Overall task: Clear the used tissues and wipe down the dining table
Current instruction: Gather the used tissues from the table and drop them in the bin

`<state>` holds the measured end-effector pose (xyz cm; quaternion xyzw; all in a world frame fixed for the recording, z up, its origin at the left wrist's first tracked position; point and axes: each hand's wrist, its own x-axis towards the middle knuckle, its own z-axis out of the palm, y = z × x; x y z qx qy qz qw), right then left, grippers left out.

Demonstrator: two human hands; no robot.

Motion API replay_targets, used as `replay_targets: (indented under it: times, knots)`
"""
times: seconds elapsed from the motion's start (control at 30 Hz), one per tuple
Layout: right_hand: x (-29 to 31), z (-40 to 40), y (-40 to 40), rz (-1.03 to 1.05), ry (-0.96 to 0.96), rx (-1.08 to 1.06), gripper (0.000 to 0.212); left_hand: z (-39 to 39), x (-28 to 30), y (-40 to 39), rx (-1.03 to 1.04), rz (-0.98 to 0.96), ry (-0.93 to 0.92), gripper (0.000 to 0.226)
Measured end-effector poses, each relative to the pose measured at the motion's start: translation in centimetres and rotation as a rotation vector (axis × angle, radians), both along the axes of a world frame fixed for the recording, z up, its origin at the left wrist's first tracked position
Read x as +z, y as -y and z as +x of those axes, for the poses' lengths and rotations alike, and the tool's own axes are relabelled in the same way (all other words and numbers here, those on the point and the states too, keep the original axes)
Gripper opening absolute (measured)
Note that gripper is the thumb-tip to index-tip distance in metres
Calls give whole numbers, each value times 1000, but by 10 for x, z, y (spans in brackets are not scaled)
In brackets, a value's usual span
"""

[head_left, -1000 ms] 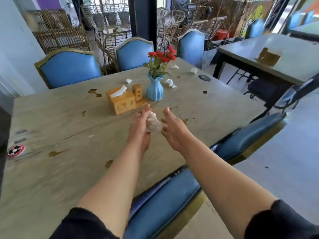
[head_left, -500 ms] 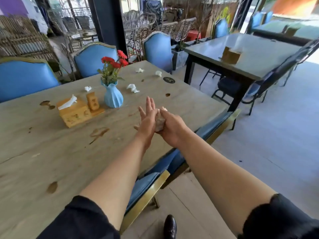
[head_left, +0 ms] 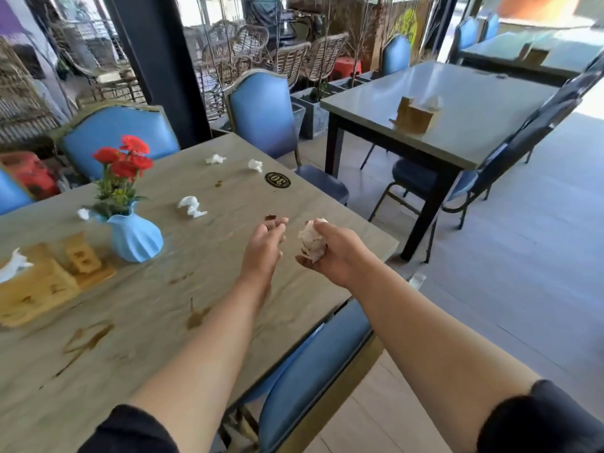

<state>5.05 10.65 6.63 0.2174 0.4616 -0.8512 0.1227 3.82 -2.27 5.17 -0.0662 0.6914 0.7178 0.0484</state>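
Stained grey-wood dining table (head_left: 157,308) fills the left of the scene, with blue chairs around it. Your right hand (head_left: 336,253) is closed around a wad of used tissues (head_left: 312,240), held above the table's right edge. Your left hand (head_left: 263,245) hovers just beside it, fingers loosely curled and empty. Crumpled tissues lie further off — one (head_left: 192,206) right of the blue vase (head_left: 135,235), two (head_left: 215,159) (head_left: 255,165) near the far edge.
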Motion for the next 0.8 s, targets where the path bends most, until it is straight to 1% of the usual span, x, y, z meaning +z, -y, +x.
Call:
replay_targets:
  times: [0.1, 0.2, 0.33, 0.4, 0.47, 0.6, 0.7, 0.8]
  knots:
    - [-11, -32, -48, 47, 13, 19, 23, -27, -4, -48, -27, 30, 47, 18]
    - [-18, -67, -100, 112, 26, -11, 26, -63, -13, -95, -10, 20, 78, 20]
    - [-21, -108, -173, 178, 16, 41, 17, -108, -21, -157, 90, 83, 138, 22]
    - [-24, -125, -204, 170, 7, 63, 12, -127, -26, -185, 165, 128, 187, 23]
    - [-28, -144, -232, 151, 6, 87, 12, -146, -33, -211, 232, 179, 219, 24]
    - [-41, -179, -272, 162, 5, 137, 20, -174, -43, -251, 336, 210, 234, 25]
    - [-60, -210, -291, 197, 36, 181, 18, -196, -57, -273, 371, 195, 229, 25]
    - [-85, -246, -307, 190, 14, 266, 23, -225, -75, -293, 386, 178, 232, 24]
